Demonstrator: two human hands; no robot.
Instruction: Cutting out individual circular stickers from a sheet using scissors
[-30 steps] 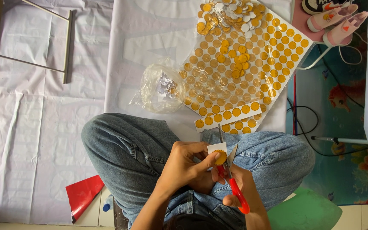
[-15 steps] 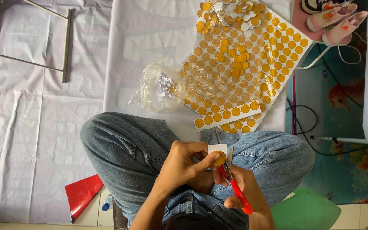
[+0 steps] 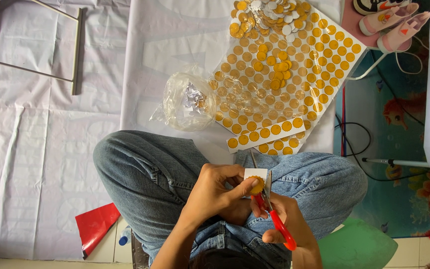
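Seen from above, a person in blue jeans sits cross-legged on a floor covered with white sheeting. Everything here is placed relative to the person's knees, which fill the lower middle of the view.

Just above the lap, between the knees, the left hand (image 3: 215, 192) pinches a small white paper square bearing one scalloped gold sticker (image 3: 256, 185), thumb and fingers closed on its edge. The right hand (image 3: 284, 219) is clenched through the red handles of a pair of scissors (image 3: 269, 209). The scissor blades point away from the body and stand slightly apart around the sticker's right edge, touching the paper.

Just beyond the knees, on the sheeting, lie two narrow strips of gold stickers (image 3: 267, 133), cut from a larger sheet. Beyond them spreads a large white sheet of gold stickers (image 3: 319, 65) set in rows, lying at a slant. A loose pile of cut-out stickers (image 3: 262, 15), some gold side up and some white side up, sits on its far end, with a smaller heap nearer its middle. A crumpled clear plastic bag (image 3: 187, 102) with white scraps inside lies beyond the left knee, touching the sheet's near edge.

Outside the left knee, low in the view, lies a piece of red paper (image 3: 95, 226). Far beyond the right knee, a pair of pink shoes (image 3: 396, 22) rests at the top corner.
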